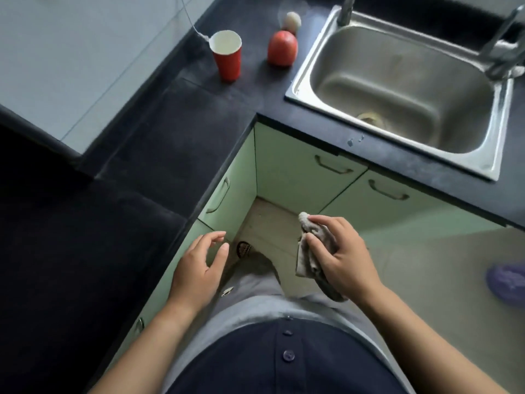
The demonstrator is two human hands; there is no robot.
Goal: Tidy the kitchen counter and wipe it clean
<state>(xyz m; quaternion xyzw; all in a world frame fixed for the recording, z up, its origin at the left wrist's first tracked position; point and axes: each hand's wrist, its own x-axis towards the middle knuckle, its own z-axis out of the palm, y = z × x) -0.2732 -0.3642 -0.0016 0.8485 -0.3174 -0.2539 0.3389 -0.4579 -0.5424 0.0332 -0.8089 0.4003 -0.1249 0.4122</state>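
the right hand (345,255) grips a crumpled grey cloth (308,258), fingers curled round it, held in the air in front of the body, over the floor and off the counter (159,155). the left hand (200,267) holds nothing, its fingers relaxed and slightly spread, just beside the counter's edge. on the dark l-shaped counter, well away from both hands, stand a red cup (227,54) and a red apple (282,48), apart from each other, with a pale ball (292,20) just behind the apple. a steel sink (403,89) is set into the counter to the right. green cabinets (295,169) run below.
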